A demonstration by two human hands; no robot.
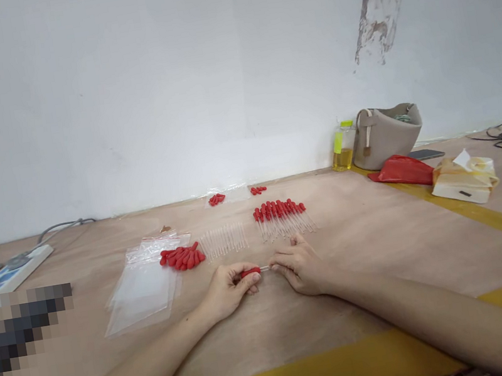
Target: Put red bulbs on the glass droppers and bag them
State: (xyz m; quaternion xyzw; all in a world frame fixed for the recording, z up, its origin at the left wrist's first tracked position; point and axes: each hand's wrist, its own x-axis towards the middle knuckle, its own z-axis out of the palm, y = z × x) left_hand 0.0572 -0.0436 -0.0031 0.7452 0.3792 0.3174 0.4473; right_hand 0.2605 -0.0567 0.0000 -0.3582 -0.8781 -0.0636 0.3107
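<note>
Near the middle of the table, my left hand [231, 289] pinches a red rubber dropper bulb [251, 271]. My right hand [299, 266] grips a thin glass dropper tube [264, 268], whose visible end meets the bulb's right end; how deep it sits I cannot tell. Just beyond my hands lies a row of bare glass tubes [225, 240]. To its right are several droppers [281, 211] with red bulbs on glass tubes. A pile of loose red bulbs [183, 257] rests at the left, partly over clear plastic bags [141, 294].
Small red bulbs [217, 199] lie on clear plastic near the wall. At the right stand a bottle of yellow liquid [342, 148], a grey bag [385, 135], a red pouch [403, 171] and a tissue pack [464, 179]. A power strip [23, 267] is far left.
</note>
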